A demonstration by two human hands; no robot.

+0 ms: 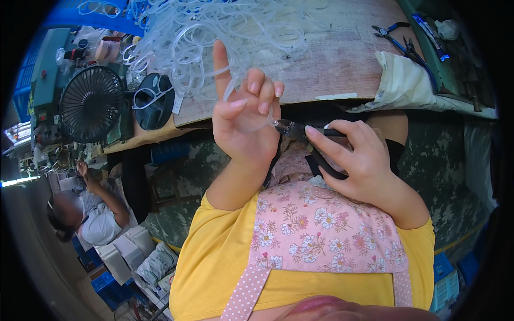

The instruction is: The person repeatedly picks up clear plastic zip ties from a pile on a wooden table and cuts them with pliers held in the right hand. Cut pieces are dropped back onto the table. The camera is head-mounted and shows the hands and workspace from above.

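Holds a translucent plastic piece (pixel 229 90) in the half-curled left hand (pixel 246 109), with the index finger pointing up and the others folded inward, likely to control the soft material while leaving part of it exposed. Grips black-handled pliers (pixel 297 134) in the right hand (pixel 356 158), with fingers loosely around the spread handles, apparently to leave room for a squeeze. Points the tool's tips at a pale bit of plastic by the left palm (touching or merely overlapping, hard to tell). Works in front of the chest, presumably for close sight and steadiness. Wears a pink floral apron (pixel 321 230) over a yellow shirt (pixel 214 251), probably for protection. Faces a wooden surface (pixel 337 64) with a tangled heap of clear plastic loops (pixel 182 32), seemingly piled there for easy reach. Has more pliers (pixel 384 32) lying at the far right, near a pale cloth (pixel 401 83), perhaps as spares. Shares the room with a black fan (pixel 92 104), likely for cooling, and a co-worker (pixel 99 224) in white at left.
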